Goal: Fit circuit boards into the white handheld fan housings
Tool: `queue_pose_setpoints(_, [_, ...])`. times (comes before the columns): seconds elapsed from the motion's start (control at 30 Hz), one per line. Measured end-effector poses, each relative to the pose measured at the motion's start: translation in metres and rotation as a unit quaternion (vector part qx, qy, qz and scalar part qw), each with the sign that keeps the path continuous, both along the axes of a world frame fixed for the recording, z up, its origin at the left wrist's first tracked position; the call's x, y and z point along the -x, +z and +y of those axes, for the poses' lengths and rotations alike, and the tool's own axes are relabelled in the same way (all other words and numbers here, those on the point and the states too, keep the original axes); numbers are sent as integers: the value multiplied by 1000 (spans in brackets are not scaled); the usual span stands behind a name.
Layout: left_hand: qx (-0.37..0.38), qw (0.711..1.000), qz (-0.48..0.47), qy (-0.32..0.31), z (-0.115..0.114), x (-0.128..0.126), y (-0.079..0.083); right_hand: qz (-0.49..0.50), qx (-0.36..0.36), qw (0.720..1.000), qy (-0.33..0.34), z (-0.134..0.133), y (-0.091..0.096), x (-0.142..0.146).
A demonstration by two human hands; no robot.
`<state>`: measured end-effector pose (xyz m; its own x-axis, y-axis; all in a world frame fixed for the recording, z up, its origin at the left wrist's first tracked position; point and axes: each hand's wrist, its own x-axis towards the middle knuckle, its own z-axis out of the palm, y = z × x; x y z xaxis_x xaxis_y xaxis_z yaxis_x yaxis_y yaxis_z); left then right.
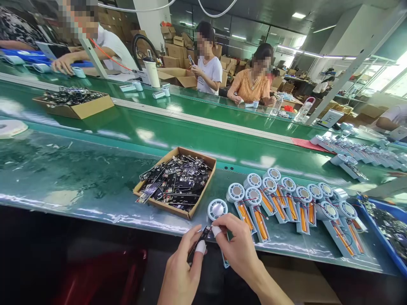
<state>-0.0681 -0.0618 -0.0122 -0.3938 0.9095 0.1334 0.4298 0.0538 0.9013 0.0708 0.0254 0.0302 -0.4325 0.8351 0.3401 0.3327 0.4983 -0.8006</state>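
My left hand (184, 262) pinches a narrow black circuit board (206, 231), its thumb in a white finger cover. My right hand (237, 243) is closed, its covered thumb and index fingertip together at the far end of the board; whatever lies between them is too small to make out. Just beyond my fingertips a light-blue fan body (218, 209) with a round grille head lies at the bench edge, its handle mostly hidden under my right hand. Left of it stands a cardboard tray (190, 214) heaped with black circuit boards (179, 180).
Several light-blue fan bodies (253, 195) with orange insides and thin wires lie at right. A blue bin (381, 237) of boards stands at the far right. Behind runs a green conveyor (190, 131) with another cardboard box (85, 109). Co-workers (208, 67) sit across.
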Motion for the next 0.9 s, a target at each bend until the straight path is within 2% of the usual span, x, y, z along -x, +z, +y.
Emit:
queue_pose_setpoints(0.13, [-46,997,55,-14,5,4,12,-45,-44,998,20,1,1,-3])
queue_pose_setpoints(0.23, [-84,992,95,-16,7,6,16,-94,-93,991,18,0,-1,-4])
queue_pose_setpoints(0.4, [-184,967,176,4,4,-4,9,-143,-133,981,-17,-10,1,1])
queue_pose_setpoints(0.53, [-190,962,196,2,0,-10,4,-179,-160,971,2,-11,5,3])
queue_pose_setpoints(0.63, [-169,974,153,-7,3,-2,9,-157,-124,978,57,-2,8,-3])
queue_pose_setpoints(0.8, [-119,987,65,-82,15,20,26,-101,-23,984,147,18,14,-13])
queue_pose_setpoints(0.9, [-110,988,51,-99,20,25,29,-77,-4,985,157,22,15,-11])
